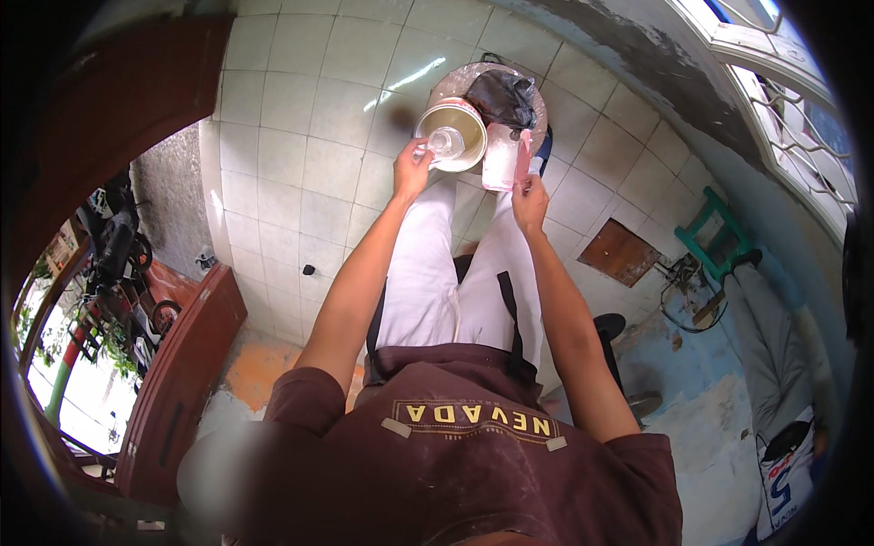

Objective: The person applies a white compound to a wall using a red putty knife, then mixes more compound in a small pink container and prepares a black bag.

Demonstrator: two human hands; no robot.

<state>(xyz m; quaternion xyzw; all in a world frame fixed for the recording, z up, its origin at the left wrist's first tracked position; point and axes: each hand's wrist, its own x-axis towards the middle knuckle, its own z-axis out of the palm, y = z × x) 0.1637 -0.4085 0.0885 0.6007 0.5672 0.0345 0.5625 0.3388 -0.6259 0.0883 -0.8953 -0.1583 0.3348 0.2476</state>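
My left hand (414, 171) is closed on the rim of a clear plastic cup (445, 143). The cup is over the mouth of a white bucket (422, 129), whose inside looks yellowish; whether it touches the bucket I cannot tell. My right hand (530, 200) pinches the lower end of a flat pink strip-like piece (523, 156), whose exact kind is unclear. Beside that strip is a pale pink, box-shaped container (499, 162). A crumpled black plastic bag (503, 98) lies behind the container, on a round, stained stool top (445, 90).
White floor tiles (337, 109) surround the stool. At right are a green plastic stool (706, 227), a brown square plate (619, 252) in the floor, and a person's grey-trousered legs (769, 337). A reddish wooden door frame (187, 382) and parked motorbikes (114, 255) are at left.
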